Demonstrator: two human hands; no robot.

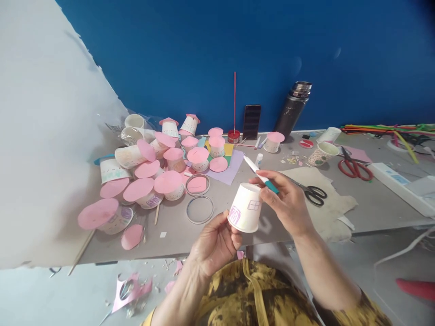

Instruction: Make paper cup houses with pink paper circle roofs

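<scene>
A white paper cup (pixel 247 210) is held upside down over the table's front edge. A purple window and a purple scribbled shape are drawn on its side. My left hand (pixel 217 242) grips the cup low down by its rim, thumb on the left side. In my right hand (pixel 285 199) is a marker pen (pixel 260 174) with a white body and a teal end, the white end pointing up and left. The fingers of that hand are also against the cup's upper right side. Whether the marker is capped I cannot tell.
Several cups with pink paper discs (pixel 139 189) crowd the table's left. Tape rings (pixel 200 209) lie near the middle. Black scissors (pixel 316 195) rest on a cloth (pixel 336 213) at right, with red-handled scissors (pixel 355 170) beyond. A phone (pixel 251 122) and flask (pixel 292 111) stand against the blue wall.
</scene>
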